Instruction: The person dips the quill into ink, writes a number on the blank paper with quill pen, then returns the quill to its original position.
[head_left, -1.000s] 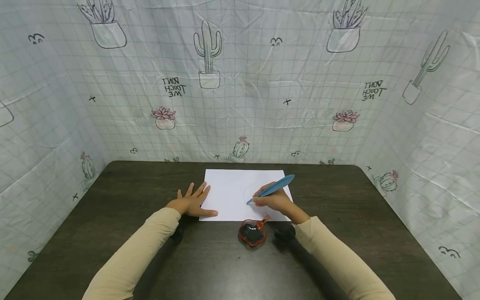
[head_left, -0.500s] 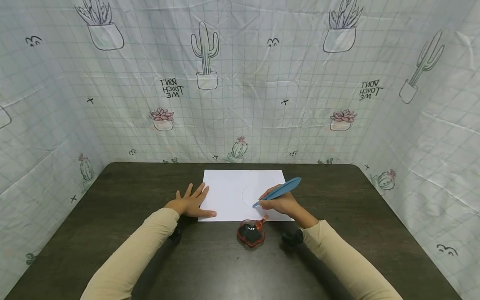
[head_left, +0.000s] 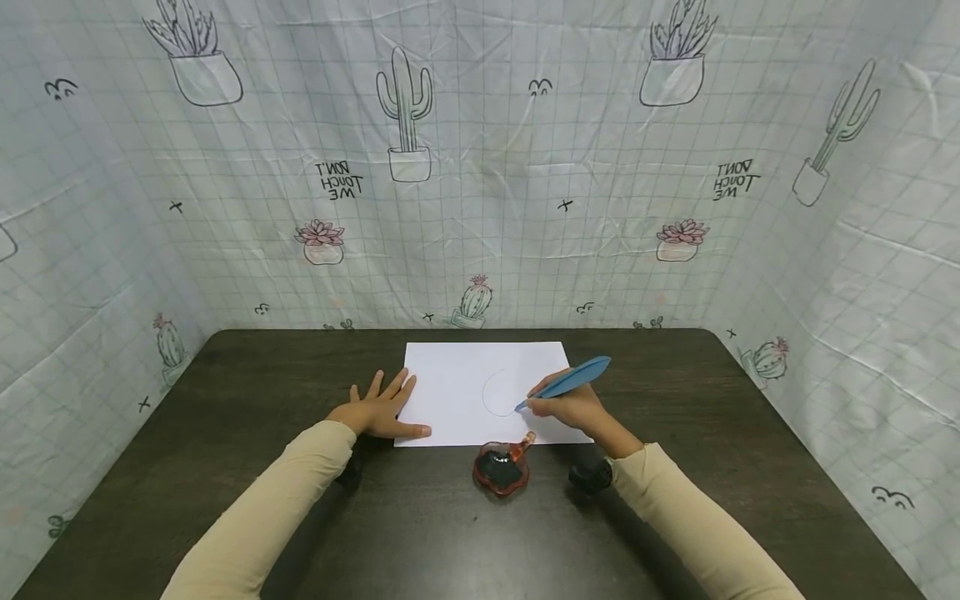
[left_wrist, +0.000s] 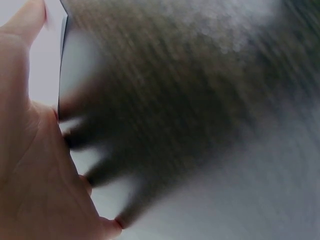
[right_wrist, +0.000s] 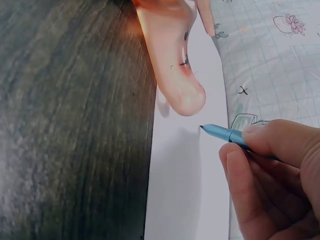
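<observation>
A white sheet of paper (head_left: 446,387) lies on the dark table. My left hand (head_left: 378,414) rests flat with spread fingers over the paper's left edge; in the left wrist view the thumb lies on the sheet. Between thumb and fingers my right hand (head_left: 572,408) pinches a blue feather-shaped pen (head_left: 576,380), its plume slanting up to the right. The pen's dark tip (right_wrist: 202,127) is at the paper's surface. A thin curved line (head_left: 483,392), like the left and lower part of a circle, runs to the tip.
A red see-through dish (head_left: 501,469) with a dark middle stands just in front of the paper, its stubby handle (right_wrist: 185,95) overlapping the sheet's near edge. Behind the table (head_left: 420,533) and at its sides hangs a cactus-print cloth (head_left: 495,167).
My right hand has moved right with the pen, and the drawn line has grown longer around its lower part. The left hand has stayed on the paper. The head view has shifted slightly.
</observation>
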